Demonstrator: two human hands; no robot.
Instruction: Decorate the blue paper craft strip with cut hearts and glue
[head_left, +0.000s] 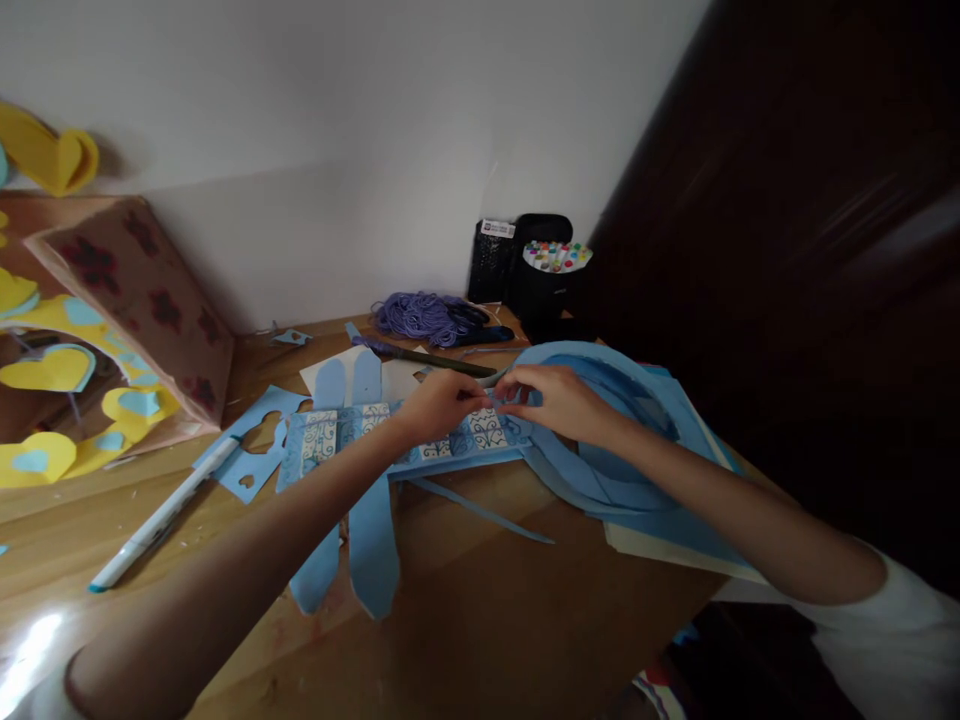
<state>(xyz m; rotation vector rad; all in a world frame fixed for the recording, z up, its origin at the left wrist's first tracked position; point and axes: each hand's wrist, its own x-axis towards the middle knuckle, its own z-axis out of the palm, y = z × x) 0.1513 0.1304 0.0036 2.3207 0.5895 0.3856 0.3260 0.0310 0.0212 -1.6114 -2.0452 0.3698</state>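
Note:
My left hand (444, 404) is closed in a pinch over a decorated paper band (486, 428), its fingertips near the band's top edge. Close beside it, my right hand (556, 398) curls with thumb and fingers drawn together. Whatever sits between the fingertips is too small to make out. The band carries blue and white squares with dark swirl patterns, partly hidden by my left forearm. Blue rounded paper strips (373, 548) cross its left part. To the right, under my right forearm, lies a large blue paper loop (577, 350).
A white marker (166, 512) and a blue paper scrap with cutouts (262, 462) lie left. Purple yarn (424, 318) and a black case of markers (553, 275) stand behind. A cardboard box with yellow hearts (150, 310) occupies the left; blue sheets (694, 420) lie right.

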